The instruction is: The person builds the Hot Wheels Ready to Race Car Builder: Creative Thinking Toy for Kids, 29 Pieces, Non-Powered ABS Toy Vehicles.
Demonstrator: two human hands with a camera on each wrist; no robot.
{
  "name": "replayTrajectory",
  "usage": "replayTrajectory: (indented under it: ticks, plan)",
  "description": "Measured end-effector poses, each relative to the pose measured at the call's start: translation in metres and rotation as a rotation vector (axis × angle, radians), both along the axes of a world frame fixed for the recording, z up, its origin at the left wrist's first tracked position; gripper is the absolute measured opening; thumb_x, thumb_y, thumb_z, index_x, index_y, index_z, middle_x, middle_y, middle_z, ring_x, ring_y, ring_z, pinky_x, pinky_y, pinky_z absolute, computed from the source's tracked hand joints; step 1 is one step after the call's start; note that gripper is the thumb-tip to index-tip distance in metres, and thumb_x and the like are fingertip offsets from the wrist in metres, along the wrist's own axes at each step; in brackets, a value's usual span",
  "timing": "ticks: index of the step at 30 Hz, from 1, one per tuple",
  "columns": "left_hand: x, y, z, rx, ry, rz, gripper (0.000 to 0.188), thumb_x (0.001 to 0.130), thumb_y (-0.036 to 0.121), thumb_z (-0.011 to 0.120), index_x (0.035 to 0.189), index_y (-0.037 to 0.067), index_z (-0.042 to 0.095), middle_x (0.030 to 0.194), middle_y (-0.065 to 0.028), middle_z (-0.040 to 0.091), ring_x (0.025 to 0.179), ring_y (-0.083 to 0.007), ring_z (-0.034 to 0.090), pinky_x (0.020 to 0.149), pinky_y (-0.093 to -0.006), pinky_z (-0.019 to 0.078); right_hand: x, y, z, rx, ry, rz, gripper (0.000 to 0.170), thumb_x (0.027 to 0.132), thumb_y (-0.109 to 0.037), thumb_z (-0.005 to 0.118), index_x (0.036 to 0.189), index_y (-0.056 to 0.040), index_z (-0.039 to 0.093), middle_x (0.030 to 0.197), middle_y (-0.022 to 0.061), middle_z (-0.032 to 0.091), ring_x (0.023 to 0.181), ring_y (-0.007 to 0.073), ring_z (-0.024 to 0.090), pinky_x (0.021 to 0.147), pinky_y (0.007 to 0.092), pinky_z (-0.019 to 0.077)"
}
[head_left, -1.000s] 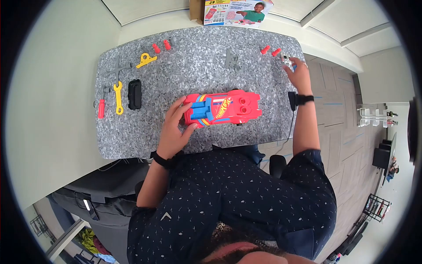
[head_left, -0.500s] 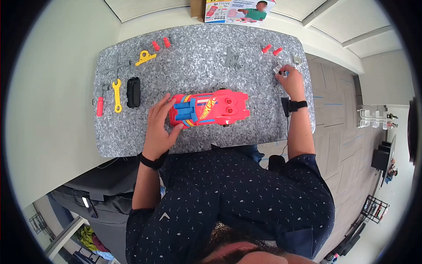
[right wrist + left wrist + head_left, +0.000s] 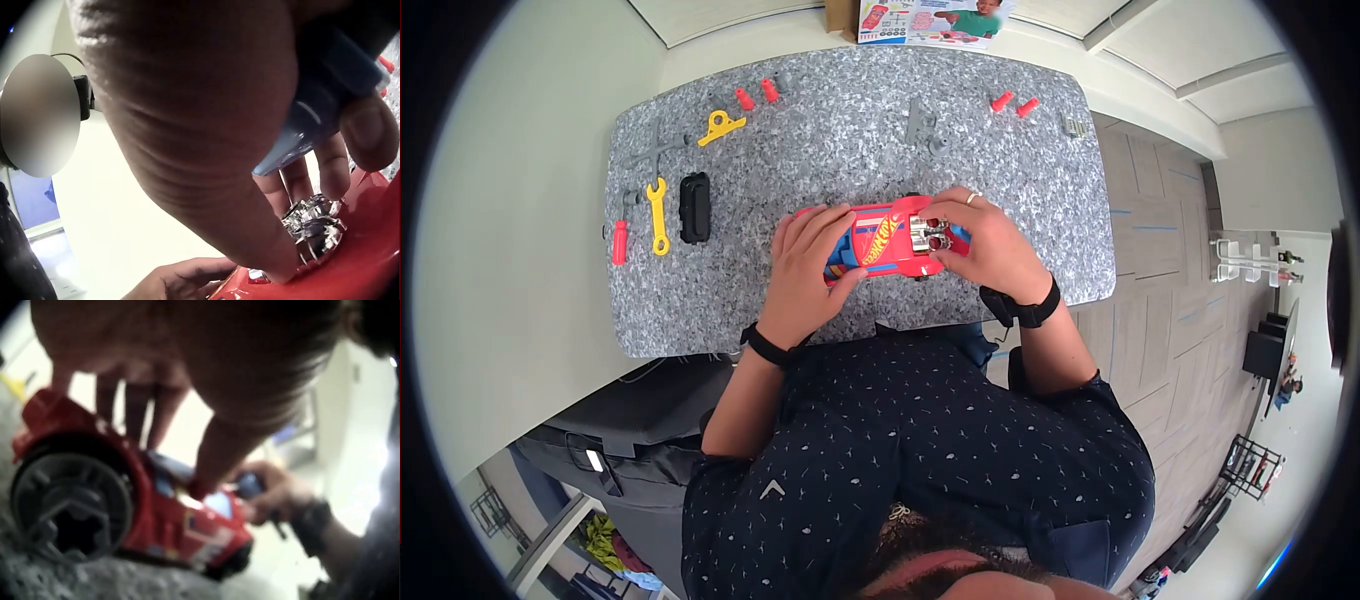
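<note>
Right hand (image 3: 1000,250) has brought 1 chrome piece (image 3: 920,236) onto red car (image 3: 882,243).

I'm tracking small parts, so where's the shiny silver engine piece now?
In the head view, the shiny silver engine piece is just right of centre, on top of the red plastic toy car near its right end, gripped by the right hand.

Gray speckled table (image 3: 840,120), corners rounded. Red toy car (image 3: 885,240) at near middle. Left: black part (image 3: 695,208), yellow wrench (image 3: 657,215), red-handled screwdriver (image 3: 620,243), gray cross-shaped tool (image 3: 657,152). Far left: yellow bracket (image 3: 722,131), two red pegs (image 3: 770,91). Far middle: gray pieces (image 3: 915,122). Far right: second red pair (image 3: 1001,101), small pale part (image 3: 1076,127).
</note>
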State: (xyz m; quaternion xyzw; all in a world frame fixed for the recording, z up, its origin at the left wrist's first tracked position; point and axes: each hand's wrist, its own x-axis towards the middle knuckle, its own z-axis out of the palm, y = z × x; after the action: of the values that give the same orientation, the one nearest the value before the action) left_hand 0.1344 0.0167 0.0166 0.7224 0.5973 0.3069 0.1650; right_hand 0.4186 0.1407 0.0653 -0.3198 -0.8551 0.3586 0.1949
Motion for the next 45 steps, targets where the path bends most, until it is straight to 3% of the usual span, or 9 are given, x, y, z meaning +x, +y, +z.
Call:
replayTrajectory:
  ticks: [8,11,14,23,32,38,41,43,45]
  plan:
    - [0.000,0.001,-0.001,-0.002,-0.025,-0.006,0.072,0.091,0.029,0.089,0.157,0.011,0.065,0.165,-0.0093,0.062,0.156,-0.0378,0.052,0.135,-0.0625,0.0287,0.005,0.009,0.007,0.048,0.047,0.024,0.050,0.084,-0.006,0.092,0.131,-0.0042,0.075,0.130,0.0173,0.074,0.114,0.0394,0.076,0.096,0.0464,0.0626]
    - [-0.001,-0.001,-0.002,0.001,-0.020,0.003,0.072,0.091,0.028,0.090,0.157,0.011,0.065,0.165,-0.0092,0.062,0.156,-0.0375,0.052,0.135,-0.0627,0.0289,0.023,0.035,0.006,-0.013,-0.021,-0.210,0.047,0.089,-0.012,0.092,0.133,-0.0042,0.076,0.133,0.0179,0.074,0.117,0.0410,0.075,0.099,0.0465,0.0615]
    - [-0.006,-0.004,-0.001,-0.013,-0.014,0.015,0.073,0.091,0.029,0.089,0.157,0.011,0.064,0.165,-0.0087,0.062,0.157,-0.0369,0.052,0.135,-0.0627,0.0282,0.051,0.082,-0.035,0.217,-0.115,-0.429,0.046,0.094,-0.017,0.092,0.136,-0.0064,0.077,0.132,0.0162,0.075,0.100,0.0327,0.074,0.082,0.0419,0.0606]
    - [-0.033,-0.016,0.006,-0.073,-0.020,0.054,0.074,0.090,0.023,0.089,0.158,0.012,0.064,0.167,-0.0088,0.062,0.160,-0.0375,0.050,0.137,-0.0648,0.0247,0.045,0.123,-0.060,0.241,-0.155,-0.388,0.047,0.095,-0.018,0.088,0.140,-0.0097,0.077,0.145,0.0226,0.071,0.135,0.0444,0.068,0.114,0.0505,0.0549]
    - [-0.044,-0.023,0.009,-0.120,-0.039,0.078,0.074,0.092,0.023,0.088,0.161,0.014,0.063,0.169,-0.0095,0.061,0.164,-0.0375,0.047,0.138,-0.0658,0.0203,0.031,0.167,-0.091,0.379,-0.318,-0.597,0.061,0.091,-0.021,0.091,0.147,-0.0076,0.073,0.150,0.0296,0.067,0.139,0.0477,0.066,0.116,0.0529,0.0560]
    - [-0.043,-0.024,0.007,-0.099,-0.020,0.086,0.074,0.091,0.022,0.089,0.160,0.013,0.063,0.169,-0.0101,0.061,0.163,-0.0376,0.048,0.138,-0.0660,0.0207,0.025,0.151,-0.063,0.259,-0.039,-0.542,0.046,0.092,-0.013,0.090,0.135,-0.0054,0.076,0.119,0.0168,0.080,0.113,0.0386,0.076,0.101,0.0451,0.0598]
    - [-0.039,-0.021,0.013,-0.071,-0.002,0.075,0.075,0.090,0.020,0.089,0.160,0.012,0.063,0.167,-0.0108,0.062,0.160,-0.0376,0.051,0.138,-0.0663,0.0223,-0.004,0.083,-0.016,-0.172,0.240,-0.362,0.021,0.103,-0.017,0.084,0.120,-0.0048,0.080,0.093,0.0010,0.076,0.083,0.0144,0.071,0.079,0.0318,0.0570]
    - [-0.033,-0.012,0.019,-0.039,-0.047,0.042,0.075,0.090,0.020,0.090,0.160,0.012,0.062,0.166,-0.0111,0.062,0.158,-0.0371,0.053,0.138,-0.0664,0.0233,-0.025,0.038,0.023,-0.654,0.218,-0.268,0.017,0.109,-0.021,0.078,0.116,-0.0054,0.081,0.086,-0.0034,0.073,0.075,0.0064,0.065,0.068,0.0278,0.0518]
    - [-0.023,-0.003,0.020,-0.026,-0.091,-0.001,0.075,0.091,0.020,0.090,0.160,0.012,0.062,0.164,-0.0111,0.063,0.156,-0.0361,0.056,0.138,-0.0663,0.0244,-0.038,0.019,0.011,-0.684,0.222,-0.139,0.018,0.111,-0.023,0.077,0.115,-0.0055,0.082,0.082,-0.0035,0.072,0.071,0.0054,0.063,0.063,0.0275,0.0492]
